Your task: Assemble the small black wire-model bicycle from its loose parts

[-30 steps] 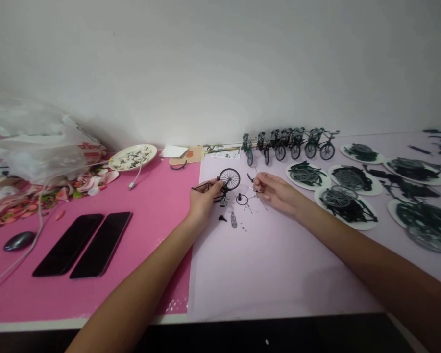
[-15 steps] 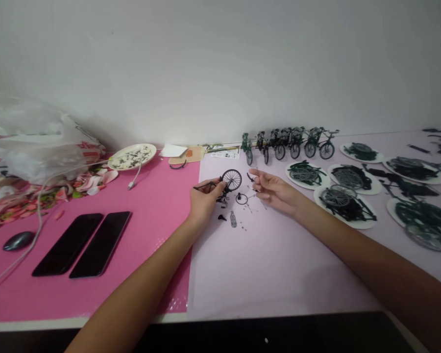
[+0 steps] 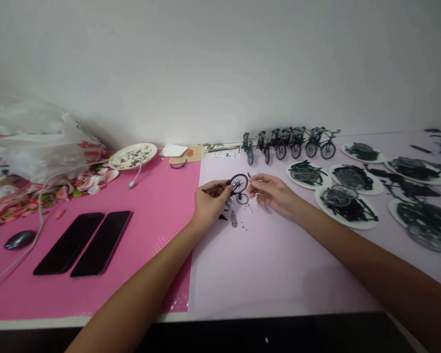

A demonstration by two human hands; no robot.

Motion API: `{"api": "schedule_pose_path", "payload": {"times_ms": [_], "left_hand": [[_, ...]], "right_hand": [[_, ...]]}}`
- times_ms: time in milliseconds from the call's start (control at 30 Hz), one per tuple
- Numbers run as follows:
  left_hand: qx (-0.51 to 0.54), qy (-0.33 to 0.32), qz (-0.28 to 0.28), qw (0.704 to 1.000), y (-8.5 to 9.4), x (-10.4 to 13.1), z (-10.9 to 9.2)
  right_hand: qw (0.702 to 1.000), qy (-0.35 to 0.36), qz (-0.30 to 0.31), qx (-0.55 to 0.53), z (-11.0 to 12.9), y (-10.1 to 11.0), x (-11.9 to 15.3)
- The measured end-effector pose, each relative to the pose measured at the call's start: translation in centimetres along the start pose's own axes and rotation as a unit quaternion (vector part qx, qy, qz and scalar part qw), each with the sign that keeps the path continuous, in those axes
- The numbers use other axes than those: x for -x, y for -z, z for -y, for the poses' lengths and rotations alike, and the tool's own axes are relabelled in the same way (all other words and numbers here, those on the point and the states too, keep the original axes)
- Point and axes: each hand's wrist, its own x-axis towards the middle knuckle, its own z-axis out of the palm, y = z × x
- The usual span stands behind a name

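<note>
My left hand (image 3: 211,201) is closed around the dark frame of a toy bicycle (image 3: 238,183), whose spoked wheel points toward the right. Just right of that wheel, my right hand (image 3: 274,192) pinches a small thin part, too fine to make out. Below the hands on the pale sheet lie a small wheel ring (image 3: 242,198), a black toy saddle (image 3: 222,217), a grey slotted piece (image 3: 234,219) and several tiny bits (image 3: 244,227).
Finished-looking toy bicycles (image 3: 296,143) stand along the wall. Paper plates (image 3: 369,223) of bicycle parts are at right. Leftward on pink are two phones (image 3: 101,245), a mouse (image 3: 20,239), a cable (image 3: 40,211), a plate of small pieces (image 3: 152,153) and a plastic bag (image 3: 33,142).
My left hand has shifted a little to the right with the toy bicycle. My right hand has turned, its fingers now lower and nearer the wheel.
</note>
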Motion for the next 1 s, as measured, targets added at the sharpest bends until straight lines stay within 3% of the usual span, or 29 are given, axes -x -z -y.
{"api": "schedule_pose_path", "payload": {"times_ms": [333, 700, 1000], "left_hand": [[-0.035, -0.042, 0.068, 0.996, -0.5, 1.5, -0.1], [-0.053, -0.065, 0.112, 0.99, -0.7, 1.7, 0.1], [-0.037, -0.058, 0.113, 0.991, -0.7, 1.8, 0.0]], "right_hand": [[0.982, 0.085, -0.008, 0.171, 0.5, -1.5, 1.2], [0.981, 0.077, -0.006, 0.18, 0.0, -1.5, 1.2], [0.977, 0.09, -0.003, 0.191, -0.3, -1.4, 1.1]]}}
